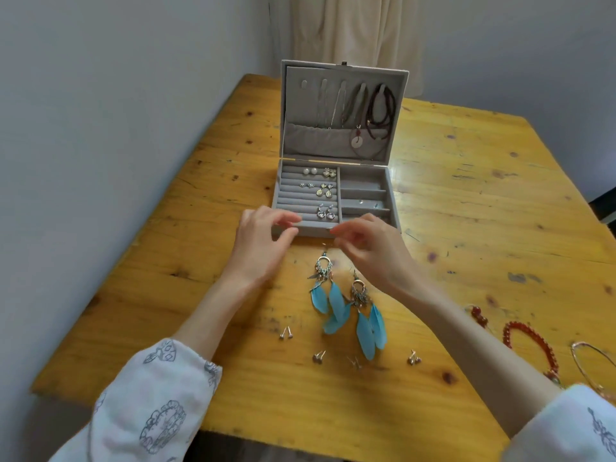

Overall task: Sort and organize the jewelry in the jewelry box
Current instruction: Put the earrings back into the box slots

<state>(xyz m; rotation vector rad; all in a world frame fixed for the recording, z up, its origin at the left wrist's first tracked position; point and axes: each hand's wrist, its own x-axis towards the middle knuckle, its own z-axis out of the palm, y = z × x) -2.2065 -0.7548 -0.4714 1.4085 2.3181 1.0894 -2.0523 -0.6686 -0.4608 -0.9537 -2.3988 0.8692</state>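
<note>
Grey velvet lines the jewelry box (333, 201), which stands open at the far middle of the worktop (466, 195), lid upright with necklaces (366, 111) hung inside. Earring pairs already sit in the left ring rolls, so we judge sorting is partly done. Our left hand (263, 241) rests its fingers on the box's near rim, likely to steady it. Our right hand (370, 248) hovers beside, its grip narrow; whether it pinches anything we cannot tell. Just near us lie the blue feather earrings (346, 308), with small studs (319, 356) nearer still. Red bracelets (533, 341) crowd the right edge; open wood remains left.
</note>
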